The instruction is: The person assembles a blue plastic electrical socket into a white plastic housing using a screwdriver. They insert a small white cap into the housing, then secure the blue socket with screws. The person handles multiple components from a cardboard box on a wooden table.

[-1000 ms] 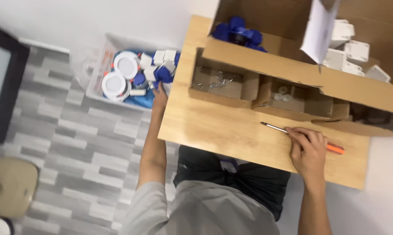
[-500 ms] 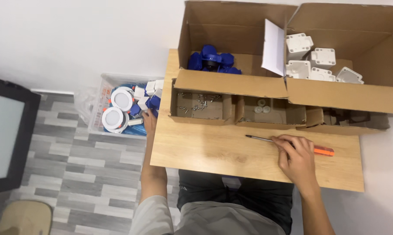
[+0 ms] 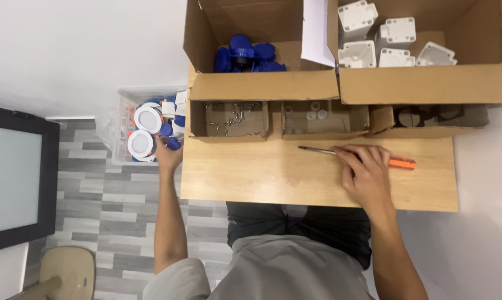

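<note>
My left hand (image 3: 167, 154) reaches down past the table's left edge into a clear plastic bin (image 3: 124, 100) on the floor. Its fingers curl on a small blue part (image 3: 174, 143) beside two round white discs (image 3: 148, 118). My right hand (image 3: 366, 176) lies on the wooden table (image 3: 262, 175), closed over the middle of a screwdriver (image 3: 402, 163) with an orange handle. The metal shaft (image 3: 316, 149) sticks out to the left of my fingers.
Two large cardboard boxes stand at the table's back, one with blue parts (image 3: 245, 55), one with white plastic housings (image 3: 390, 39). In front are small cardboard trays with screws (image 3: 231, 118) and white rings (image 3: 312, 114). A dark-framed panel (image 3: 18, 178) and a stool (image 3: 68, 272) stand on the floor at left.
The head view has swung and straightened over the table. My left hand stays at the bin's edge, now curled on a blue part. My right hand keeps covering the screwdriver.
</note>
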